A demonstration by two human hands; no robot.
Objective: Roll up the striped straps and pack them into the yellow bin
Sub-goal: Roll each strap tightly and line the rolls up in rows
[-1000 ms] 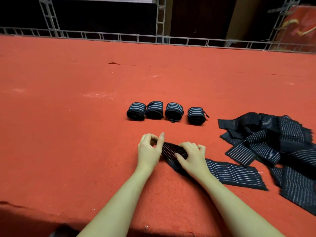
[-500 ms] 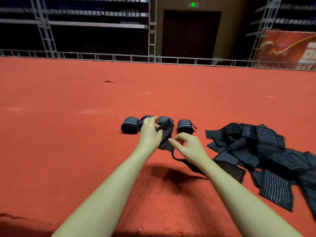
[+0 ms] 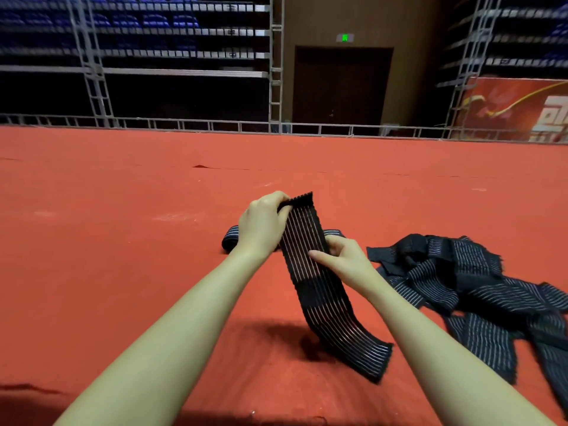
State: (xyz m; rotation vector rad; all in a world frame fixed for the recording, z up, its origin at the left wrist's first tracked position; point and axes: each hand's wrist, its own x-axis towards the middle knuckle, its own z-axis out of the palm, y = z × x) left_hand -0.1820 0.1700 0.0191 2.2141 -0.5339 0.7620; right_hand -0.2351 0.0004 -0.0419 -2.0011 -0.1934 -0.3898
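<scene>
Left hand (image 3: 261,229) pinches the strap (image 3: 319,290) at its top end; right hand (image 3: 344,256) grips its middle; its lower end touches the red carpet (image 3: 123,241) near the front edge; loose pile (image 3: 479,290) lies right.

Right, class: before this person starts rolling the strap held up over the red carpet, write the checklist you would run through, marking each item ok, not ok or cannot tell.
1. Left hand has a grip on the top end of the black strap with thin pale stripes: ok.
2. Right hand steadies the strap midway: ok.
3. Strap hangs flat, no twist: ok.
4. Lower end free of the loose pile of black striped straps: ok, it lies apart on the red carpet.
5. Finished black striped rolls undisturbed: cannot tell, mostly hidden behind the hands.
6. Yellow bin within reach: cannot tell, not in view.
</scene>
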